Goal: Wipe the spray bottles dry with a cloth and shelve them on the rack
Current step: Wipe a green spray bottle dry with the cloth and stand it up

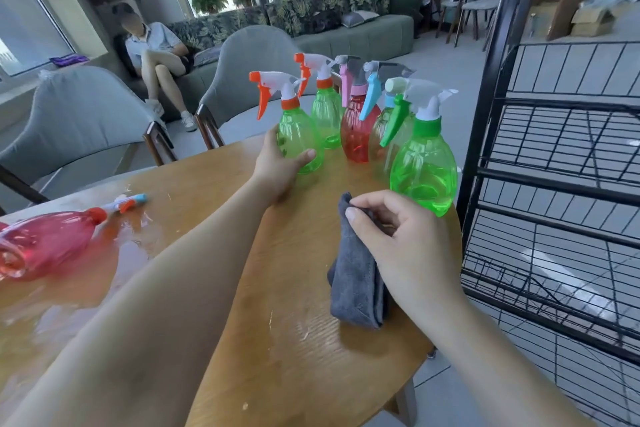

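Two bare forearms reach in from the bottom of the frame over a round wooden table (284,288). Nearest of the hands, low and right of centre, the right hand (398,236) pinches the top of a folded grey cloth (356,274) between thumb and forefinger, the other fingers curled; the rest of the cloth lies on the wood. At the left edge a red spray bottle (45,246) lies on its side in a wet patch, well apart from the others. Further in, near the middle of the frame, the left hand (277,163) wraps around the lower body of a green bottle with an orange trigger (299,135), thumb on the near side and fingers mostly hidden behind it; the bottle stands upright on the table. Beside and behind it a row of upright bottles runs to the right: green, red, and a large green one with a green trigger (424,170) closest to the cloth. Along the right side of the frame a black wire rack (554,163) stands beside the table, its shelves bare. These thin plastic bottles are probably light and will dent a little if squeezed; when wet they may slip, so the wide belly or the neck under the trigger seems the safest hold.
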{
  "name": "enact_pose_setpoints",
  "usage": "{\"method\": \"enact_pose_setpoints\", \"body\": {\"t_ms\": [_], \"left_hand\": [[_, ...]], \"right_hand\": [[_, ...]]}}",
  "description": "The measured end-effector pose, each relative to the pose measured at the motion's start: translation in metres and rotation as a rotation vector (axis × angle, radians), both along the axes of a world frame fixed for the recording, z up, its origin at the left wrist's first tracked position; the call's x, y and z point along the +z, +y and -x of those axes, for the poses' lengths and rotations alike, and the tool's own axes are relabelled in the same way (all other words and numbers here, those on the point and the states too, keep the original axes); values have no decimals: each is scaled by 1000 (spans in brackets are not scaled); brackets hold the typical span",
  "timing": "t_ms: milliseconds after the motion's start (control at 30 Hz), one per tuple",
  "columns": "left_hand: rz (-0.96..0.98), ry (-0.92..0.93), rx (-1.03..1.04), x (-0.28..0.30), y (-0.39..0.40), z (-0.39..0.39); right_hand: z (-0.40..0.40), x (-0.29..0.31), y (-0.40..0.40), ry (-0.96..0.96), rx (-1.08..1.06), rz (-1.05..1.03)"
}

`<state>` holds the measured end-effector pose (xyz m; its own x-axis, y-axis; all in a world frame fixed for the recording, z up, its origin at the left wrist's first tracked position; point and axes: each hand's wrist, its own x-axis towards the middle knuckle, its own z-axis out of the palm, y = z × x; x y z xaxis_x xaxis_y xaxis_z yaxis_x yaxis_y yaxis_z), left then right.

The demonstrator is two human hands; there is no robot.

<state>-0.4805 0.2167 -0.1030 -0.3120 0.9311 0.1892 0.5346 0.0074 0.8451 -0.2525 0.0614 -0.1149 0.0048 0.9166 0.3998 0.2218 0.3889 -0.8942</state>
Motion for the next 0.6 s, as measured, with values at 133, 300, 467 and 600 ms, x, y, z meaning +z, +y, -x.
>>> {"method": "enact_pose_setpoints", "body": {"t_ms": [133, 300, 467, 600], "left_hand": [[17, 38, -1, 3, 8, 3], [52, 52, 48, 4, -3, 8], [46, 63, 56, 4, -56, 20], [14, 117, 60, 10, -130, 44]], "right_hand": [[0, 1, 1, 5, 12, 14], [2, 2, -5, -5, 30, 19], [13, 10, -18, 20, 75, 10], [32, 16, -40, 26, 181, 26]]}}
